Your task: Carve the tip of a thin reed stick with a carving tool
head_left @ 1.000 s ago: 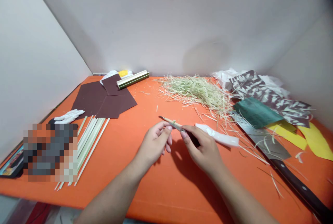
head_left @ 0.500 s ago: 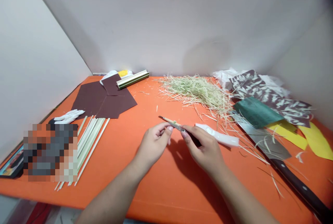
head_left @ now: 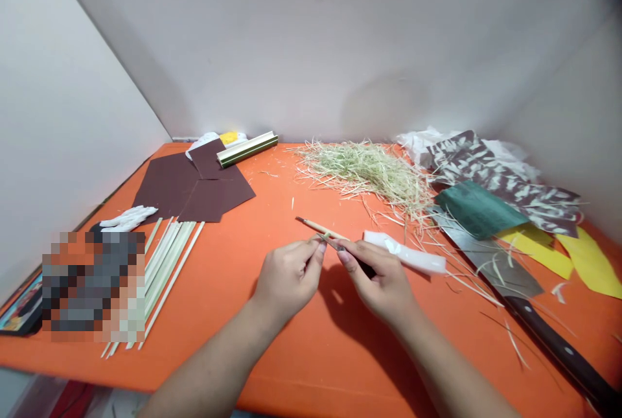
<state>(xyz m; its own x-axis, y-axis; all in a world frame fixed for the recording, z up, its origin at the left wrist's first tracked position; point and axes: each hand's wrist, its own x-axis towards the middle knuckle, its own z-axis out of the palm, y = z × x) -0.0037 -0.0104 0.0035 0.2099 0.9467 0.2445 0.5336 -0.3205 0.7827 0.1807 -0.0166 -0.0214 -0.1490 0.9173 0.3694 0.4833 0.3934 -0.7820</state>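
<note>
My left hand (head_left: 287, 277) and my right hand (head_left: 376, 280) meet over the middle of the orange table (head_left: 311, 340). The left thumb and fingers pinch a thin pale bamboo stick (head_left: 318, 228) whose far end points up and to the left. My right hand is closed round a small dark-handled blade (head_left: 357, 260), and its metal tip lies against the stick right beside the left fingertips. A white strip (head_left: 405, 253) lies on the table just behind my right hand.
A heap of pale shavings (head_left: 369, 172) lies at the back. Brown sandpaper sheets (head_left: 194, 188), several pale strips (head_left: 168, 262) and a white glove (head_left: 127, 217) are on the left. A large cleaver (head_left: 505, 278) and green, yellow and patterned sheets (head_left: 510, 201) are on the right.
Both hands have slid slightly toward me and closer together. More of the stick's far end now shows beyond the fingers.
</note>
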